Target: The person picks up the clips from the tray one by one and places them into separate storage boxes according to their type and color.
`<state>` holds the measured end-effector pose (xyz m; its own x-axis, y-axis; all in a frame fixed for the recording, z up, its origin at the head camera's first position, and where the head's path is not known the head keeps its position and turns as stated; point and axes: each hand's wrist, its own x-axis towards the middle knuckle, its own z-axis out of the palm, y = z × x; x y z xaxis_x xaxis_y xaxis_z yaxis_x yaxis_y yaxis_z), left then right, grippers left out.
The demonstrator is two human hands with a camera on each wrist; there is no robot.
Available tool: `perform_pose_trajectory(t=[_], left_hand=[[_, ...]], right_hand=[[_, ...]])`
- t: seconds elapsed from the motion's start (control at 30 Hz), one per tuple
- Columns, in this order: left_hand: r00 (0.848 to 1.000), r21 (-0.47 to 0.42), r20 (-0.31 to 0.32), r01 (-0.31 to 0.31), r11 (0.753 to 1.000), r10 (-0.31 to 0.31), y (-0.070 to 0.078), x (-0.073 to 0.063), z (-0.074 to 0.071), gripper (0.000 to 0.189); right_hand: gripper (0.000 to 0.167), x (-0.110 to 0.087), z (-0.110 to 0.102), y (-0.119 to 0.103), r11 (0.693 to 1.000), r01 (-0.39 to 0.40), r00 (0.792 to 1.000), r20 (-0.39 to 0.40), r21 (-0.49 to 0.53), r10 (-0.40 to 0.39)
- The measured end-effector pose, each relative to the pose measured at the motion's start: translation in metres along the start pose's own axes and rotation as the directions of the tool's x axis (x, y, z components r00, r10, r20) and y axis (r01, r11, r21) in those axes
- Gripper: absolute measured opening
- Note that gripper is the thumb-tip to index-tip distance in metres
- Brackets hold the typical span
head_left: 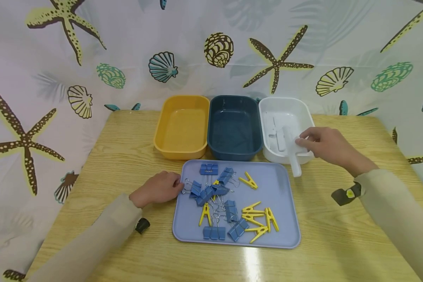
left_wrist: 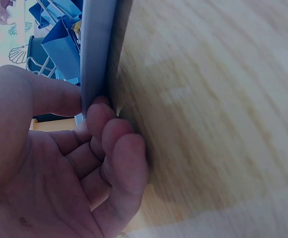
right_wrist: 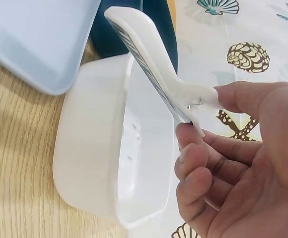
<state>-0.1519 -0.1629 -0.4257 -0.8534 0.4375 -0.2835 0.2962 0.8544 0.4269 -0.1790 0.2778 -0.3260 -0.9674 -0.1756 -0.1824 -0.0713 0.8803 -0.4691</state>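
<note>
My right hand (head_left: 326,145) pinches a white bag clip (head_left: 291,150) by its short handle. In the right wrist view the clip (right_wrist: 149,47) shows a long ridged jaw and a small metal spring, tilted above the white bin (right_wrist: 92,139). My left hand (head_left: 158,187) holds the left rim of the pale blue tray (head_left: 275,180), its thumb on the rim and its other fingers curled against the outside. On the tray lie several blue binder clips (head_left: 214,232) and several yellow clothespins (head_left: 248,181), partly heaped over one another.
A yellow bin (head_left: 181,154), a dark blue bin (head_left: 232,156) and the white bin stand side by side behind the tray. More white pieces (head_left: 280,141) lie in the white bin. A cloth (head_left: 194,23) printed with shells and starfish hangs behind the wooden table (head_left: 127,145).
</note>
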Motion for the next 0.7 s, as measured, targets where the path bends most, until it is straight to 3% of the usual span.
perform_pose_trajectory(t=[0.7], left_hand=[[1.000,-0.002,0.002,0.013,1.000,-0.013,-0.001,0.001,0.001,0.035]], right_hand=[[0.058,0.017,-0.009,0.019,0.997,-0.082,0.996,-0.038,0.014,0.083]])
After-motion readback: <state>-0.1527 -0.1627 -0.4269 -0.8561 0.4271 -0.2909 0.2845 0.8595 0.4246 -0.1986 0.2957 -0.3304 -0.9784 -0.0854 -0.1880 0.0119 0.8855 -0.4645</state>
